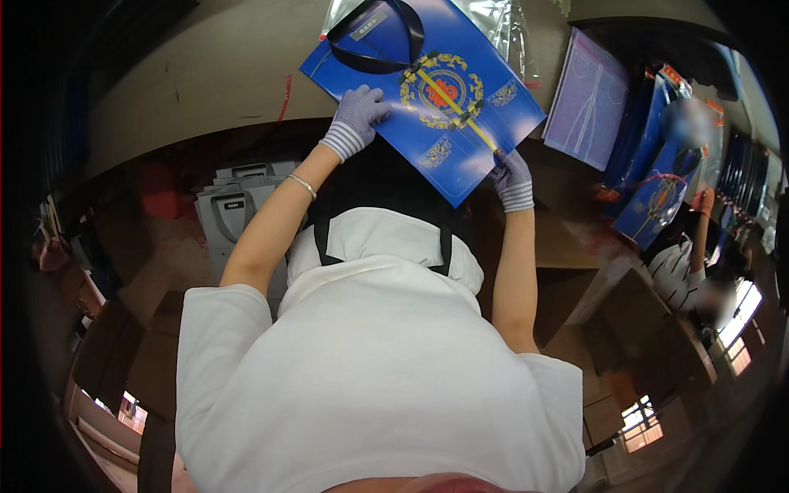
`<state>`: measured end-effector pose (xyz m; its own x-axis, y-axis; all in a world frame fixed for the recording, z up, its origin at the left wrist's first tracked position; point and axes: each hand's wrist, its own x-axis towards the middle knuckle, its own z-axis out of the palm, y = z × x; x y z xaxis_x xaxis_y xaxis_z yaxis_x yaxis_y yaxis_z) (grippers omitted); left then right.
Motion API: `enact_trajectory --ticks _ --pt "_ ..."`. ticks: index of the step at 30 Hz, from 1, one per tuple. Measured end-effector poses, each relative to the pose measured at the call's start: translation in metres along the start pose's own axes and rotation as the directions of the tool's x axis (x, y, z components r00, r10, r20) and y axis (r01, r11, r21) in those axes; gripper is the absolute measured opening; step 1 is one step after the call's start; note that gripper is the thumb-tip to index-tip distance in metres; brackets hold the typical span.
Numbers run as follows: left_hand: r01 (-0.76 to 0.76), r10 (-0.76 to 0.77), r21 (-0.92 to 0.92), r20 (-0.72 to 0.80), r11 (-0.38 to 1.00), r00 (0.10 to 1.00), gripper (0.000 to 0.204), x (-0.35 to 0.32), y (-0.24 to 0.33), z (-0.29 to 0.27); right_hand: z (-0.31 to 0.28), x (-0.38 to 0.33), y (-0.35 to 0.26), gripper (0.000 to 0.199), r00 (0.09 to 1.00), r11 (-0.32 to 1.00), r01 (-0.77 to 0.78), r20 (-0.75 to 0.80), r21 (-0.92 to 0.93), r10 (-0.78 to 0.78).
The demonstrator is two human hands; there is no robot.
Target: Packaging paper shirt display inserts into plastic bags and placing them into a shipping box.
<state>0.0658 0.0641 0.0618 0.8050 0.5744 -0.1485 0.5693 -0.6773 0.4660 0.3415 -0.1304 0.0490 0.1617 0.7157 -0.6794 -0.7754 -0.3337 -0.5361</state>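
At a pale tabletop [218,78], holding a blue bag [436,103] with left hand [357,117] and right hand [513,177]; seemingly positioning it, next likely needing steady grip.

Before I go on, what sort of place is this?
Probably a workshop finishing or packing bags: the blue printed bag in front, a similar bag by a co-worker to the right, and cardboard boxes nearby suggest it.

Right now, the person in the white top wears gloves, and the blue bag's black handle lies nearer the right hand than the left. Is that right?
Not quite: in the head view, the black handle of the blue bag lies nearer the left hand than the right hand. The white top and gloves are as you say.
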Motion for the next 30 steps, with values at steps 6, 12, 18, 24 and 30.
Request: enact_trajectory --ticks 6,12,18,24,30 --pt "0.011 -0.01 -0.041 0.026 0.999 1.0 0.012 -0.017 -0.011 -0.013 0.011 0.009 0.018 0.031 0.998 0.999 0.028 -0.049 0.037 -0.026" --pt "-0.13 0.129 -0.016 0.285 0.991 0.95 0.031 -0.087 0.003 -0.019 -0.007 0.015 0.026 0.03 0.993 0.997 0.078 -0.089 -0.001 -0.078" --pt "0.049 -0.076 -0.192 -0.139 0.98 0.987 0.027 -0.047 0.004 -0.053 -0.008 0.015 0.025 0.036 0.986 0.996 -0.089 -0.141 0.028 0.092" --pt "0.181 -0.116 0.165 -0.342 0.969 0.932 0.025 0.062 -0.011 -0.045 0.011 0.02 0.042 0.046 0.996 0.991 -0.084 -0.023 0.105 0.087" --pt "0.059 0.017 0.244 -0.298 0.968 0.955 0.014 0.101 -0.013 -0.054 0.011 0.027 0.061 0.059 0.996 0.98 -0.095 0.02 0.174 0.093"
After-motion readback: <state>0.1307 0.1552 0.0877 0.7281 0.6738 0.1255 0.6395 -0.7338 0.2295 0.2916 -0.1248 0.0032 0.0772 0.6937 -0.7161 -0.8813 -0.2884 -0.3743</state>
